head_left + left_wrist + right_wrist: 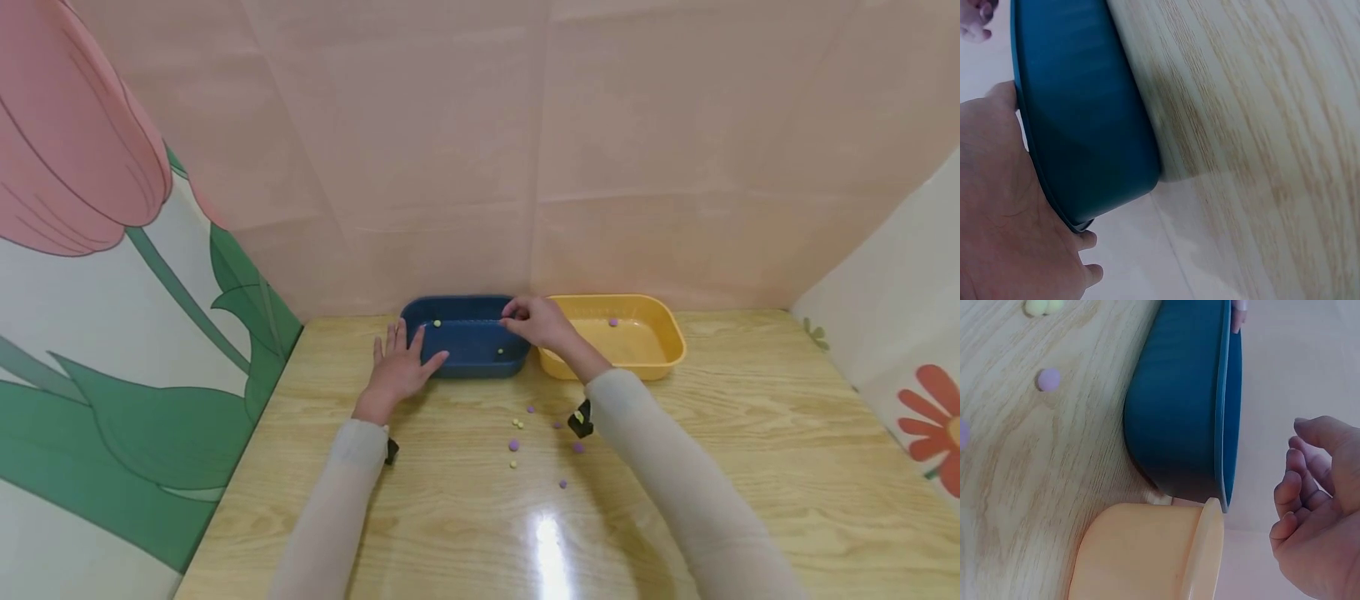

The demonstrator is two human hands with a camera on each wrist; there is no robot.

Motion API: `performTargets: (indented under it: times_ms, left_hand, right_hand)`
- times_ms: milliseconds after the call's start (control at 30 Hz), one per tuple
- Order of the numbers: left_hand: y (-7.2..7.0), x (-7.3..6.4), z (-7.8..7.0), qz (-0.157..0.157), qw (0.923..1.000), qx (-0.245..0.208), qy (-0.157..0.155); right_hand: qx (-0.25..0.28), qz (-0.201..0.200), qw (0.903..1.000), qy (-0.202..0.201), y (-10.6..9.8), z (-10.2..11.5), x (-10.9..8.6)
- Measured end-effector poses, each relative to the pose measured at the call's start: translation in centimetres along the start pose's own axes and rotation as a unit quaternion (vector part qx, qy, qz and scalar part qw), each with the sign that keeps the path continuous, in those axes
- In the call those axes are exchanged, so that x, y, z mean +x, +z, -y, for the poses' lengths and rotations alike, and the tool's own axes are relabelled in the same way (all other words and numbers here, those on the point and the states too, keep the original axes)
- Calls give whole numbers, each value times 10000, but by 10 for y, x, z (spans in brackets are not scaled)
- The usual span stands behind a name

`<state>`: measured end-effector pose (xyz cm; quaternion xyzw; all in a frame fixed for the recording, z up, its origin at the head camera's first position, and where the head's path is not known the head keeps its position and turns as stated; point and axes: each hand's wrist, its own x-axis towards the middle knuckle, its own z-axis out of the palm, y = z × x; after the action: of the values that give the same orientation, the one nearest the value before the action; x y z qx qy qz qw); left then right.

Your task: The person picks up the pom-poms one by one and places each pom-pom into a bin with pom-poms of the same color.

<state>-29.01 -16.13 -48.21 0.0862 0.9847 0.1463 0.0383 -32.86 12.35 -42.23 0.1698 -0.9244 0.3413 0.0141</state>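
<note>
A blue tray (465, 368) stands near the back of the table, with a small yellow-green ball (437, 323) and another light ball (500, 351) inside. My left hand (400, 372) rests over its left end, fingers spread across the rim. Above the tray's right end is my right hand (536, 321), thumb and forefinger tips close together and the other fingers loosely curled. In the right wrist view nothing shows between the right fingertips (1298, 425). Touching or close beside the blue tray is a yellow tray (652, 367), holding a purple ball (613, 322).
Several loose purple and yellow balls lie on the wooden table (435, 517) in front of the trays, among them a larger purple ball (513, 445) and a yellow ball (513, 464). A pink cloth wall (420, 167) rises right behind the trays.
</note>
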Motion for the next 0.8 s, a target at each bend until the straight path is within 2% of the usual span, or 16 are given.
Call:
performTargets:
  times_ms: [133, 400, 800]
  left_hand:
    - [0, 0, -1, 8, 10000, 28, 18]
    - [0, 0, -3, 15, 10000, -43, 19]
    - [-1, -2, -4, 13, 10000, -6, -22]
  right_hand:
    - [97, -2, 10000, -6, -1, -2, -6]
    - [506, 281, 9982, 155, -1, -5, -22]
    - [587, 302, 9978, 114, -2, -6, -52]
